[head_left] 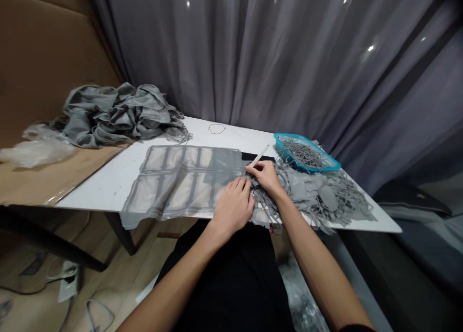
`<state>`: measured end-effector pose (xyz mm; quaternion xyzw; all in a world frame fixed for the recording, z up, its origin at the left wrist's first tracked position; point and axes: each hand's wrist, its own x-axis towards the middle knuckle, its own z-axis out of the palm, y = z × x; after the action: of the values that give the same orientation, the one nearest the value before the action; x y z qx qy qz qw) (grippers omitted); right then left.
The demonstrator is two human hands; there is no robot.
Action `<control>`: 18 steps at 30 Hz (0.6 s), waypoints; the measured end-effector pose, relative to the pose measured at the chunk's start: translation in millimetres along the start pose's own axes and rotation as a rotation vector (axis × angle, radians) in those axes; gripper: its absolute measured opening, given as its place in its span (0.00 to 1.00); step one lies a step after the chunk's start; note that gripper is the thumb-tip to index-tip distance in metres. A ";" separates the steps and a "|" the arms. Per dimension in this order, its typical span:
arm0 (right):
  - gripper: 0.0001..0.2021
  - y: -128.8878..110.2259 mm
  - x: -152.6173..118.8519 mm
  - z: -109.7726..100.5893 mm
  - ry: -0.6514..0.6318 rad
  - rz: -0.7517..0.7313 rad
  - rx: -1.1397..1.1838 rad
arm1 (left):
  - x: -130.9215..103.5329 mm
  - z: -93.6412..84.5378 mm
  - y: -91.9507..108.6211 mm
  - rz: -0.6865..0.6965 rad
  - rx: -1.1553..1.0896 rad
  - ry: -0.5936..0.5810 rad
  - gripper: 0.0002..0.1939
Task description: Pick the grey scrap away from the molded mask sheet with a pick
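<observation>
A thin, see-through grey sheet [188, 177] with darker grey bands in a grid of panels lies across the white table and hangs a little over its front edge. Flat on the right part of this sheet rests my left hand [235, 204], fingers stretched out. Just beyond it my right hand [266, 175] pinches a slim white pen-like tool [260, 154], tilted up to the right. Its lower tip is hidden by my fingers. Loose grey strips and scraps [307, 192] are heaped right beside my right hand and forearm.
A blue basket [325, 169] of thin grey cords stands at the back right. Crumpled grey fabric [119, 115] and clear plastic [36, 148] lie on cardboard [29, 182] at left. A thin dark loop [217, 129] sits on the white table [97, 185]. Below is a power strip [68, 281].
</observation>
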<state>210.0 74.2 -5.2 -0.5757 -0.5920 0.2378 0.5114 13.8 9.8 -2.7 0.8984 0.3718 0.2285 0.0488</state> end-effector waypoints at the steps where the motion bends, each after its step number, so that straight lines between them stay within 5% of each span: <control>1: 0.16 0.2 0.0 -0.1 -0.002 -0.003 -0.007 | 0.0 0.0 -0.1 0.000 0.002 -0.002 0.26; 18: 0.16 -4.2 -2.0 1.1 -0.064 -0.048 -0.024 | -0.8 1.6 -1.2 0.002 -0.006 0.015 0.26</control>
<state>206.8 71.7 -2.7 -0.5596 -0.6245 0.2365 0.4908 13.3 10.2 -4.7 0.8970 0.3704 0.2364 0.0486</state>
